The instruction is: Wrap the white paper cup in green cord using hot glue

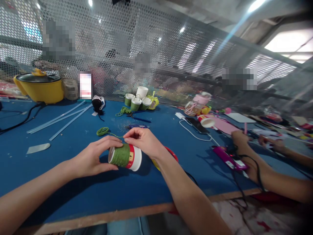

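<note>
Paper cup (125,157) lies on its side low over the blue table (73,189), near the front edge and in the middle of our view. We cannot tell whether it touches the surface. Its white mouth is turned to our right, and a red band shows beside the green cord (119,155) wound in tight turns round its body. Our left hand (94,156) takes the base end, thumb underneath and fingers curled over the top, closed on the cup so that it cannot roll or twist. Our right hand (144,141) comes over from the other side, thumb and forefinger pinched together on the cord where it meets the cup's upper edge; we judge that this grip holds the last turn snug against its neighbours. From that pinch a thin strand runs away from us to a small coil (102,131) lying slack on the table, loose enough not to drag on the cup. Under our right wrist a red thing (171,152) shows, mostly hidden. Farther back, against the perforated screen (146,42), more wrapped cups (137,101) stand clustered out of the way, with a yellow pot (39,86) at the left and clear rods (61,119) lying flat. To our right, another person's hand (241,138) rests near a purple glue gun (228,158)
</note>
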Demonstrator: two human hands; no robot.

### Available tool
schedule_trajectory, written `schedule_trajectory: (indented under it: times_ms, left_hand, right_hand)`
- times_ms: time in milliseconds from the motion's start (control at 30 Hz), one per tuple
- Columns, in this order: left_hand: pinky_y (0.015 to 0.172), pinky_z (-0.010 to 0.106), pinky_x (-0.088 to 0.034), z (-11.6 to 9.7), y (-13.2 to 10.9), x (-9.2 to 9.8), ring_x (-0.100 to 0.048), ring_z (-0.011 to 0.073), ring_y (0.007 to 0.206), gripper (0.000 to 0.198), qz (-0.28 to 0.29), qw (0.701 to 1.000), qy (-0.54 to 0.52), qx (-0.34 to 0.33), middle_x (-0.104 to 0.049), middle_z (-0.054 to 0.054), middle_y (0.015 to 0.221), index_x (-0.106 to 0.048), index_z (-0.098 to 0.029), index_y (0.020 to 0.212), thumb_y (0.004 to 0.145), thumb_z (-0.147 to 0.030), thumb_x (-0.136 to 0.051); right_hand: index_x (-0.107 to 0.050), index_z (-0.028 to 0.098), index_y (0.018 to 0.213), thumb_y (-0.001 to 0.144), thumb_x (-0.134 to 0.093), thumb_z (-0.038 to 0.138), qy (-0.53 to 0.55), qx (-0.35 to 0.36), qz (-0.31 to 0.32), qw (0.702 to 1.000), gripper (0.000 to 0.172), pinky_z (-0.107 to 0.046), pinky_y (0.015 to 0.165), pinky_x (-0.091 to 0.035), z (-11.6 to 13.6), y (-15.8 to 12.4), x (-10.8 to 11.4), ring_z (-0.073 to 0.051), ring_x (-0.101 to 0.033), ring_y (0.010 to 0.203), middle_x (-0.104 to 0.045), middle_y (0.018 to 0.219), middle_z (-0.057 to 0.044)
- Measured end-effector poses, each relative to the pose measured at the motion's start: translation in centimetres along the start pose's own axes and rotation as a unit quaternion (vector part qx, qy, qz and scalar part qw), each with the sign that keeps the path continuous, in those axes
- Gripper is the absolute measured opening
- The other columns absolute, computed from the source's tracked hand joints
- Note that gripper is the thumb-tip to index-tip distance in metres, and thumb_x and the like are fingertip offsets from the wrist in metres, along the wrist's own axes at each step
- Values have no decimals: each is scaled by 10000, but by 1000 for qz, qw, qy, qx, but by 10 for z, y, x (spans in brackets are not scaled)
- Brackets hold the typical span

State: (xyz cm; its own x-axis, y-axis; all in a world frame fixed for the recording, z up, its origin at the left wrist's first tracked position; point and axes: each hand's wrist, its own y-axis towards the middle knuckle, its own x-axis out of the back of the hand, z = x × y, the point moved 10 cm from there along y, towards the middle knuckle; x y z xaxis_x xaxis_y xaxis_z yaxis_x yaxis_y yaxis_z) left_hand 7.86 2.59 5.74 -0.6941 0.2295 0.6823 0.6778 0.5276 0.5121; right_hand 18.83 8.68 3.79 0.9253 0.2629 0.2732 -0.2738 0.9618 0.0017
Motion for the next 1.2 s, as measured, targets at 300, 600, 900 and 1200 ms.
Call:
schedule_trajectory:
  times_ms: [300,600,900,1200]
  left_hand:
    - [896,376,-478,3,0,3,-531,255,1101,455,-18,999,-30,14,-558,131,1164,-475,-186,1149,756,-293,-679]
    - [907,379,-472,4,0,2,-522,258,1115,459,-22,999,-31,10,-555,133,1165,-466,-190,1158,762,-291,-674]
    - [955,417,-441,-1,-3,-2,-490,261,1160,445,-4,1000,22,-9,-516,125,1215,-428,-218,1205,808,-280,-617]
    - [932,404,-437,15,-2,16,-459,246,1131,382,-95,995,-24,23,-444,121,1176,-428,-226,1142,802,-190,-601]
  right_hand:
    - [-635,176,673,624,-691,164,36,-19,-2,999,75,-268,623,-426,-5,3,0,-100,-538,593,-607,628,30]
    - [-636,174,663,618,-693,160,36,-17,-4,999,74,-250,604,-431,-6,5,0,-91,-533,579,-605,613,33]
    - [-638,168,703,633,-701,216,19,2,1,1000,105,-262,617,-447,-5,6,-1,-107,-558,597,-620,631,21]
    - [-582,179,1032,792,-523,537,77,14,-34,996,436,-304,742,-473,-1,0,13,-166,-618,823,-657,976,-89]
